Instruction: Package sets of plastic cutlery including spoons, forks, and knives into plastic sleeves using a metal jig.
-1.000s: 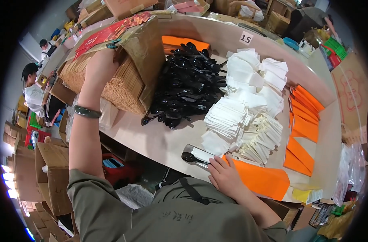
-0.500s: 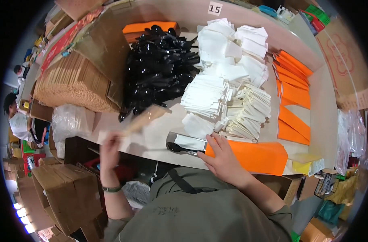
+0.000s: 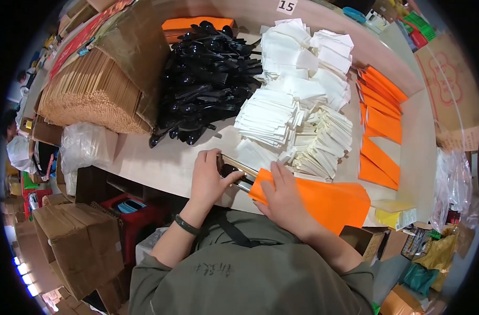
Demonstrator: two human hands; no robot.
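My left hand is closed around the left end of a cutlery bundle, thumb pressed at its near side. In the bundle I see a black spoon and a flat brown strip along its far edge. The bundle's right end goes into the mouth of an orange paper sleeve. My right hand grips the sleeve near that mouth, its fingers lying over the top; the thumb side is partly hidden. Just beyond the hands lie white paper packets.
Black plastic cutlery is heaped beyond my left hand. Left of it, a carton holds packed brown strips. More orange sleeves lie at the right wall. A yellow box sits at the near right edge.
My left hand has come right from the left table edge, bringing the brown strip to the bundle. My right hand stays on the orange sleeve, whose mouth has shifted slightly left.
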